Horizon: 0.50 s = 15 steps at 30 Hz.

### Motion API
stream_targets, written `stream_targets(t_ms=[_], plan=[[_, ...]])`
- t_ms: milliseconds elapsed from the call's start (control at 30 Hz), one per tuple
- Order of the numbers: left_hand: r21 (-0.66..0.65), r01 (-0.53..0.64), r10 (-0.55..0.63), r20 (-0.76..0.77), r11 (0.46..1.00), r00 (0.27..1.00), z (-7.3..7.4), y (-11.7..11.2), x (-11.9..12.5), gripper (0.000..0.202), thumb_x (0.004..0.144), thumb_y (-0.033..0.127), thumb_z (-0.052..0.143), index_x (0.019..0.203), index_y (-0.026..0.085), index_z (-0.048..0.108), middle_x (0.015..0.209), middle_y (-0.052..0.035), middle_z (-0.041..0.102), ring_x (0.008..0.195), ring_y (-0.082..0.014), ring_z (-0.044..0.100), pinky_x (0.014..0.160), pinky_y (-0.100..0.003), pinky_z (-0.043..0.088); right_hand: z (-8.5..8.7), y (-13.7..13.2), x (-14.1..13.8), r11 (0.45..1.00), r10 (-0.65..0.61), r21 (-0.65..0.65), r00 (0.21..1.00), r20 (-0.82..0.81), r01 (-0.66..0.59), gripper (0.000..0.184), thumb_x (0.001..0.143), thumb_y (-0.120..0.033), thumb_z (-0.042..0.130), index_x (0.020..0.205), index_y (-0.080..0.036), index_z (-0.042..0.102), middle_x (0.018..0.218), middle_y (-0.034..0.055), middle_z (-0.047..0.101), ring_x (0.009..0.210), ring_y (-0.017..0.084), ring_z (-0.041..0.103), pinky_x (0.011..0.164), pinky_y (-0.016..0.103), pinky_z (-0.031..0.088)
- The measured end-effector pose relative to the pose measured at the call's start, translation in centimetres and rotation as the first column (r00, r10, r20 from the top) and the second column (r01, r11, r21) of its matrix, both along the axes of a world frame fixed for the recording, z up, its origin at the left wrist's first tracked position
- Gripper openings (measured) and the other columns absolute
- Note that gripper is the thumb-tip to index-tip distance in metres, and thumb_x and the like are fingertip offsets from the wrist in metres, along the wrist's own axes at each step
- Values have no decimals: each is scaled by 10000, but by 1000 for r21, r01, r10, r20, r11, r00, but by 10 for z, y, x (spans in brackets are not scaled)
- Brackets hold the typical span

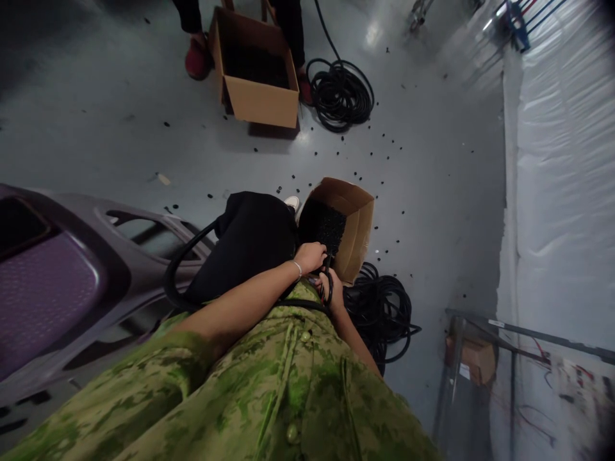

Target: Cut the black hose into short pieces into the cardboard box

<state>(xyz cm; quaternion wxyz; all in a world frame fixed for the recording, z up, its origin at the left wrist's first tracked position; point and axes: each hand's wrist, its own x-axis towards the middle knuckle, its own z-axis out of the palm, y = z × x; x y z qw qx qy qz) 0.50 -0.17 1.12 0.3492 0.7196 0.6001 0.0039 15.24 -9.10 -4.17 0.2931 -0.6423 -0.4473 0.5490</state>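
My left hand (311, 257), with a thin bracelet at the wrist, is closed at the near edge of an open cardboard box (359, 234). Its fingertips pinch something small and dark that I cannot make out. Just beside it, my right hand (335, 291) is closed around a black hose (302, 303). This hose runs across my lap and loops up by my left thigh. A bit of red shows between the hands, too small to name. Many small black pieces (329, 224) lie heaped in the box.
Coiled black hose (384, 310) lies on the floor at my right. A purple-grey plastic chair (52, 282) stands at left. Ahead, another person's legs flank a second box (262, 102) of dark pieces, beside another coil (341, 96). Small black bits dot the floor.
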Motion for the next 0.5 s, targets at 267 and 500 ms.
stream_targets(t_ms=[267, 500], plan=[[-30, 82, -82, -3, 996, 997, -3, -1, 2, 343, 951, 323, 459, 1104, 209, 744, 1099, -117, 731, 1002, -241, 689, 841, -303, 495, 17, 7, -10, 997, -53, -65, 990, -128, 45, 374, 805, -526, 635, 976, -194, 601, 663, 1, 666, 566, 172, 625, 561, 279, 506], [-117, 72, -73, -9, 990, 997, -4, 2, 3, 330, 957, 346, 455, 1087, 254, 744, 1116, -68, 745, 1029, -211, 684, 842, -268, 484, 11, 5, -11, 998, -55, -11, 997, -55, 55, 375, 808, -568, 637, 891, -205, 591, 609, -32, 615, 535, 129, 558, 534, 237, 446]])
